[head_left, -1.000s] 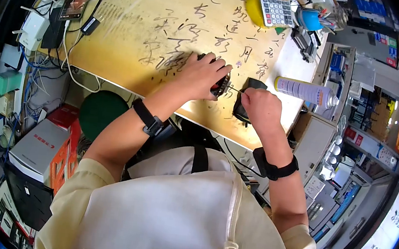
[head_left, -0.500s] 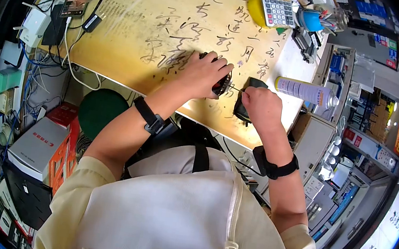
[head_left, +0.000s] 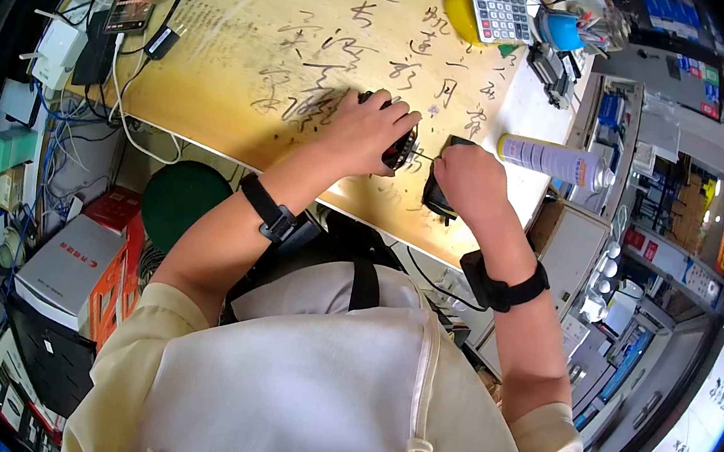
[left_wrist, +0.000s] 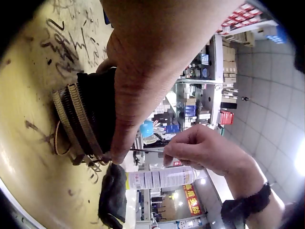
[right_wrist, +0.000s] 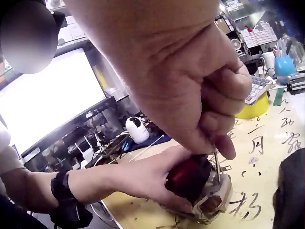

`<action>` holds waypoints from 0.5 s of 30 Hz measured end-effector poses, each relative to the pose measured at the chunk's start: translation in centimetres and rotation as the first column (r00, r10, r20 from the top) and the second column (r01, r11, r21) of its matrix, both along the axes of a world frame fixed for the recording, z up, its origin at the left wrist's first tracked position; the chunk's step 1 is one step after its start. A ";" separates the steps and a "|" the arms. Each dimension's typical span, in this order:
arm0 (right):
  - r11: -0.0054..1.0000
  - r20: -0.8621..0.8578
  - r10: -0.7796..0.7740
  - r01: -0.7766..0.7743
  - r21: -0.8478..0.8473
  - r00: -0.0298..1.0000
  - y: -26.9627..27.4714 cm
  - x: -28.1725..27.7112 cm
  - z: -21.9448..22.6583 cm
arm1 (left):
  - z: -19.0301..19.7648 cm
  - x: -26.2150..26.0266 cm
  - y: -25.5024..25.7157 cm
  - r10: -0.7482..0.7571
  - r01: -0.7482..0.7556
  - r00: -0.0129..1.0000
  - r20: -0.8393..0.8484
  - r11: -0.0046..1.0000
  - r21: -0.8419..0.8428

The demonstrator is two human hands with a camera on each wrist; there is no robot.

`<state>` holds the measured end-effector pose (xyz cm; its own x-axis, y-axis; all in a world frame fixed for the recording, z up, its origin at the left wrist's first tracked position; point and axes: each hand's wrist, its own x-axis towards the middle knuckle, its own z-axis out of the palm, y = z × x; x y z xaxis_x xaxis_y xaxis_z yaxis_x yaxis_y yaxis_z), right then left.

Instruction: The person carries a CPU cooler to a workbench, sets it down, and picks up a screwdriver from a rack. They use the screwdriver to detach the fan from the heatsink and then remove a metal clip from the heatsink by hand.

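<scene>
My left hand (head_left: 365, 135) grips a dark device (left_wrist: 95, 109) from above on the desk. The device has a black body, ribbed tan bands along one side, and a dark red part (right_wrist: 186, 177) that shows in the right wrist view. With curled fingers, my right hand (head_left: 474, 183) holds a thin metal rod (right_wrist: 218, 164), whose upper end is hidden in the fist. The rod's far end meets the device's open-looking side, near a pale frame. Under and beside the right hand lies a black pouch (head_left: 438, 199).
A spray can (head_left: 552, 161) lies on its side at the right of the written-on desk (head_left: 247, 61). Farther back are a calculator (head_left: 499, 14) on a yellow round thing and a blue pen cup (head_left: 563, 30). Cables (head_left: 125, 114) and a phone (head_left: 129, 14) occupy the left side.
My right hand has shifted slightly toward the device and away from my body, its wrist a little turned. The left hand keeps its grip on the device with hardly any movement.
</scene>
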<state>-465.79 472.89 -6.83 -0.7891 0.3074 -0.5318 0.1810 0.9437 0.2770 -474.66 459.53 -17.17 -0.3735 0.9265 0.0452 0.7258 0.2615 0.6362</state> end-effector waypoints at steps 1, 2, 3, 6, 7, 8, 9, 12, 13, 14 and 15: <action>0.999 0.017 -0.032 0.032 -0.006 0.999 0.0 -0.3 0.0 | 0.0 0.0 0.0 0.000 0.000 1.000 -0.003 1.000 0.001; 0.999 0.028 -0.035 0.036 -0.013 0.999 0.0 -0.8 0.1 | -0.1 0.0 0.0 0.000 0.000 1.000 -0.006 1.000 0.003; 0.999 0.040 -0.039 0.040 -0.019 0.998 -0.1 -1.2 0.2 | -0.2 0.0 0.1 0.002 -0.002 1.000 -0.007 1.000 0.006; 0.999 0.106 0.034 -0.032 -0.019 0.994 0.2 -1.6 0.1 | 0.1 -0.1 0.0 -0.003 0.004 1.000 0.023 1.000 -0.002; 0.997 0.134 0.073 -0.071 -0.018 0.988 0.4 -1.6 0.0 | 0.1 0.0 0.0 0.001 -0.001 1.000 0.021 1.000 0.005; 0.991 0.158 0.136 -0.135 -0.019 0.978 0.5 -1.6 0.2 | 0.1 0.0 -0.1 0.007 -0.007 1.000 0.019 1.000 0.012; 0.980 0.183 0.200 -0.199 -0.022 0.963 0.7 -1.6 0.4 | 0.0 0.1 -0.2 0.013 -0.013 1.000 0.017 1.000 0.019; 0.909 0.175 0.417 -0.408 -0.086 0.892 1.1 -1.6 0.5 | -0.3 0.1 -0.2 0.015 -0.015 1.000 0.019 0.999 0.033; 0.871 0.158 0.490 -0.477 -0.115 0.857 1.2 -1.6 0.5 | -0.5 0.1 -0.2 0.020 -0.021 1.000 0.024 0.999 0.044; 0.820 0.141 0.572 -0.562 -0.108 0.808 1.1 -1.6 0.5 | -0.6 0.2 -0.2 0.025 -0.027 0.999 0.027 0.998 0.054; 0.761 0.121 0.648 -0.641 -0.100 0.752 1.0 -1.7 0.5 | -0.7 0.1 -0.3 0.031 -0.033 0.999 0.027 0.997 0.063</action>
